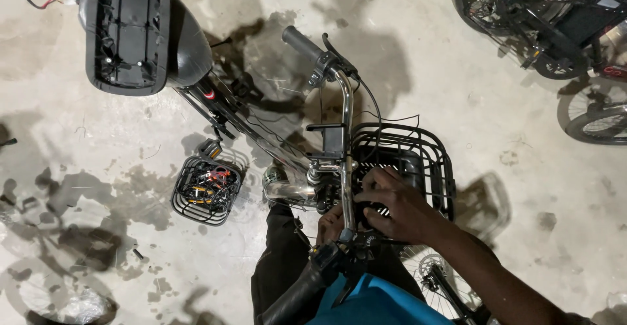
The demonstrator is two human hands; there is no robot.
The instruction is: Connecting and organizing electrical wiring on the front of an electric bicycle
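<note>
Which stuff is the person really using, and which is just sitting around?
In use:
right hand on the front basket
left hand by the handlebar

Sitting around:
small basket of tools on the floor
upturned seat
other bikes

floor (457, 25): pale stained concrete | dark blotches, hard shadows | parked bicycles (555, 18) top right

Single head-worn view, looking almost straight down from above the handlebar (345, 136) and front basket (431, 152) of an electric bike. Close range to right hand (398, 204), arm's length. Concrete floor (457, 70) fills the background. No second view.
</note>
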